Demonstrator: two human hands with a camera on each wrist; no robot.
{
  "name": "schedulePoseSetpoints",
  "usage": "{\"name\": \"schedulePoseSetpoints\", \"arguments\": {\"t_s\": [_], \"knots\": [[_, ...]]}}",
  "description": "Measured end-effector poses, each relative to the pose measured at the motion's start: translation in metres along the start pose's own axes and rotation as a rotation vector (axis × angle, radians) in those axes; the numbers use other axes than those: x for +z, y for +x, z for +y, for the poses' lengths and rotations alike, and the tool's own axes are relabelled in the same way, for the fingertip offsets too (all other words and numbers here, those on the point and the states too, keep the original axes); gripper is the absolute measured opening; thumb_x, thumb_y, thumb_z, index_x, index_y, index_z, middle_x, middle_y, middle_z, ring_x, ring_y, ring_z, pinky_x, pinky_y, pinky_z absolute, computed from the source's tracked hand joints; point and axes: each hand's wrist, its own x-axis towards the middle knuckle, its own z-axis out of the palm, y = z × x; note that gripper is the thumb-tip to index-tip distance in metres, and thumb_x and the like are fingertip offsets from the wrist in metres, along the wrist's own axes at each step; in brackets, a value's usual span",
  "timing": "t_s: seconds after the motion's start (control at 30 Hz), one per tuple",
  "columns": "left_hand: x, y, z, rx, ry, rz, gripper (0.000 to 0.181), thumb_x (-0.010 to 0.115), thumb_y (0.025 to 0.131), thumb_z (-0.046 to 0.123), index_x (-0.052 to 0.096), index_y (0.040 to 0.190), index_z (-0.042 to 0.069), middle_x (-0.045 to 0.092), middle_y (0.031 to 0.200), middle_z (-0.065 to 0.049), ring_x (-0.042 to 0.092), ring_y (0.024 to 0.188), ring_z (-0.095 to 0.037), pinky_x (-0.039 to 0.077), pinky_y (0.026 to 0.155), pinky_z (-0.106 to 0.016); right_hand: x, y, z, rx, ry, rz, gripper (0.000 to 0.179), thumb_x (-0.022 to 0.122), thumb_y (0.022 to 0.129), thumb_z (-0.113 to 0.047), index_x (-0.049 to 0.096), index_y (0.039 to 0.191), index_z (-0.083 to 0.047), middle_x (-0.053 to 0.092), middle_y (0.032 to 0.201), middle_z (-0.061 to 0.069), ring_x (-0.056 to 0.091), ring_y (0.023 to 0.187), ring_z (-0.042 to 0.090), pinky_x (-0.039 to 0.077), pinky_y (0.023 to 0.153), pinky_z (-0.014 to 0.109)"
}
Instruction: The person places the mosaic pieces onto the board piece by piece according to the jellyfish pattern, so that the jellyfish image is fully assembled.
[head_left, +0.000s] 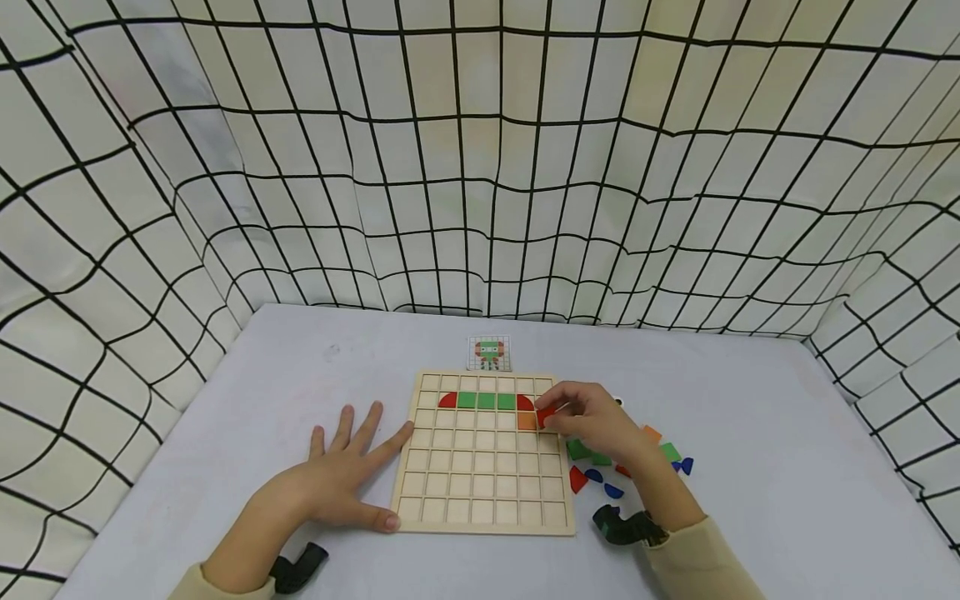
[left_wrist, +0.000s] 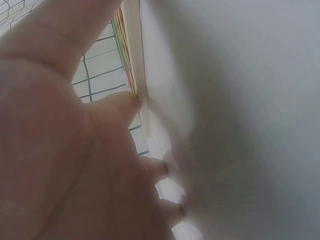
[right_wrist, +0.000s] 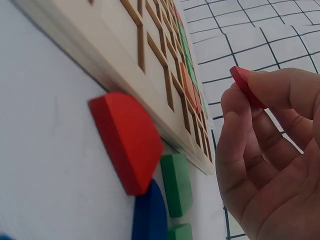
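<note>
A wooden grid board (head_left: 472, 487) lies flat on the white table. One row holds green squares (head_left: 486, 402) with a rounded red piece (head_left: 447, 401) at the left end and another red piece (head_left: 524, 402) at the right. Below that right end sits an orange square (head_left: 527, 421). My left hand (head_left: 333, 483) lies with fingers spread beside the board, thumb and index fingertip at its left edge. Between thumb and fingertips, my right hand (head_left: 596, 419) pinches a small red piece (right_wrist: 244, 86) over the board's right side; its full shape is partly hidden.
Loose pieces lie right of the board, some under the right forearm: a red rounded piece (right_wrist: 127, 142), a green block (right_wrist: 176, 185), blue half-rounds (head_left: 612, 491) and others. A small pattern card (head_left: 490, 352) lies behind the board. Black-netted white walls (head_left: 480, 208) surround the table.
</note>
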Motion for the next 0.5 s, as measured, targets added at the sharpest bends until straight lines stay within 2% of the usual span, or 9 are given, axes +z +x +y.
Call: {"name": "schedulePoseSetpoints", "arguments": {"t_s": [0.13, 0.27, 0.5], "knots": [[0.000, 0.000, 0.000, 0.004, -0.001, 0.002, 0.118, 0.068, 0.064, 0.082, 0.020, 0.160, 0.033, -0.004, 0.166, -0.023, -0.014, 0.146, -0.057, -0.005, 0.103, -0.082, 0.008, 0.002, 0.001, 0.017, -0.071, 0.025, 0.015, 0.071, 0.089, -0.009, 0.073, 0.102, -0.015, 0.069, 0.102, 0.002, 0.062, 0.085, 0.022, 0.055, 0.068, 0.034], [-0.001, 0.000, 0.000, 0.007, -0.006, 0.003, 0.117, 0.068, 0.064, 0.081, 0.020, 0.160, 0.033, -0.004, 0.166, -0.023, -0.013, 0.146, -0.057, -0.005, 0.103, -0.082, 0.016, 0.002, 0.000, 0.053, -0.092, 0.040, 0.015, 0.072, 0.088, -0.009, 0.073, 0.098, -0.020, 0.067, 0.098, -0.001, 0.060, 0.083, 0.022, 0.053, 0.065, 0.034], [-0.001, 0.000, 0.000, 0.002, -0.003, 0.005, 0.117, 0.069, 0.064, 0.081, 0.022, 0.160, 0.033, -0.004, 0.166, -0.024, -0.013, 0.145, -0.058, -0.005, 0.103, -0.082, 0.026, -0.001, -0.006, 0.035, -0.224, 0.055, 0.016, 0.079, 0.085, -0.012, 0.071, 0.094, -0.023, 0.063, 0.087, -0.003, 0.059, 0.076, 0.016, 0.051, 0.064, 0.030]]}}
